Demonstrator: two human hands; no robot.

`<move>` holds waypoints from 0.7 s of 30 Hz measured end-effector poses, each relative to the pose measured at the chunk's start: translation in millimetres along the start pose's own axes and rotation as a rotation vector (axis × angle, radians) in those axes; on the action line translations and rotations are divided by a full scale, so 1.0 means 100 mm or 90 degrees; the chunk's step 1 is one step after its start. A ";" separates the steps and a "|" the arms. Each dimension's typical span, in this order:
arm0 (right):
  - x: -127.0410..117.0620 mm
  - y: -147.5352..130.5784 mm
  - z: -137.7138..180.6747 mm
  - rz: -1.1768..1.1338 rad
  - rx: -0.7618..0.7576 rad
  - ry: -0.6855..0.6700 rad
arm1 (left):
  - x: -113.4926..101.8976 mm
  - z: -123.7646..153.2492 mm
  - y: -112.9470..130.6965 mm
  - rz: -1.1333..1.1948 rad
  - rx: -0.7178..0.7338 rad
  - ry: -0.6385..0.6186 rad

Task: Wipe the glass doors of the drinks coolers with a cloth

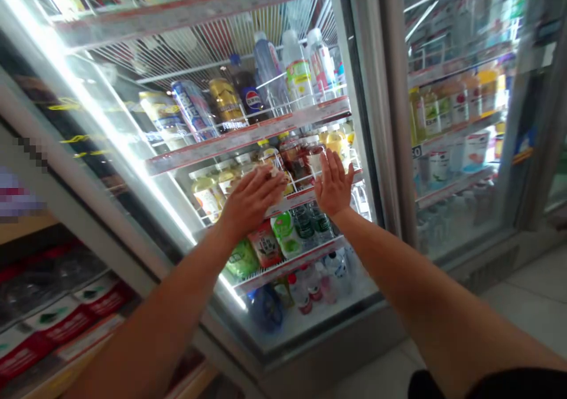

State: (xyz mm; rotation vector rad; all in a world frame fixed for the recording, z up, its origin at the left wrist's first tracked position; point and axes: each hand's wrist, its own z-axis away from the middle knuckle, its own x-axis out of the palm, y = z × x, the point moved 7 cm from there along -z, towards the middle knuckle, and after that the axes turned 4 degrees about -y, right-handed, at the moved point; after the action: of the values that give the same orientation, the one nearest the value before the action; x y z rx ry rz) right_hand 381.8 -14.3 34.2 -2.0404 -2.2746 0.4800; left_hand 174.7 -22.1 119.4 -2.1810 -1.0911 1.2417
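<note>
Both my arms reach into an open drinks fridge. My left hand (250, 200) is curled over the top of a bottle with a yellowish label (275, 164) on the middle wire shelf (301, 198). My right hand (333, 184) is spread flat, fingers up, in front of the bottles at that shelf's right end, next to a clear bottle (313, 153); it holds nothing. Orange-yellow bottles (337, 140) stand just behind it.
The shelf above carries cans and a cola bottle (251, 96); green and red cartons (266, 244) and small bottles sit lower down. The fridge's door frame (374, 109) rises on the right, with a closed glass-door fridge (460, 115) beyond. Boxed goods (53, 322) lie at lower left.
</note>
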 end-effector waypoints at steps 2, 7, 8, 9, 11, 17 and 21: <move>0.00 0.00 0.00 -0.011 0.002 0.000 | -0.06 0.07 -0.11 -0.009 -0.047 0.024; -0.02 0.00 0.00 -0.036 0.001 0.001 | -0.24 0.43 -0.37 -0.077 -0.277 0.204; -0.01 -0.01 0.00 -0.036 0.001 -0.003 | -0.16 0.45 -0.27 -0.079 -0.223 0.171; -0.01 0.00 0.00 -0.032 0.003 -0.007 | -0.05 0.47 -0.14 -0.071 -0.134 0.109; -0.01 0.00 0.00 -0.021 0.011 -0.015 | 0.14 0.53 0.07 -0.049 0.020 -0.007; -0.01 0.01 -0.02 0.000 0.028 -0.053 | -0.09 0.79 -0.21 -0.085 -0.213 0.172; -0.02 0.01 -0.02 0.007 0.032 -0.052 | 0.12 1.03 0.20 -0.133 -0.140 0.184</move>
State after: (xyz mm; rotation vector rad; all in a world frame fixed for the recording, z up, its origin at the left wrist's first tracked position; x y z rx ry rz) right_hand 383.1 -15.8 36.1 -2.0461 -2.2717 0.6257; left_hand 99.1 -28.0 45.5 -2.2450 -1.3385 0.7198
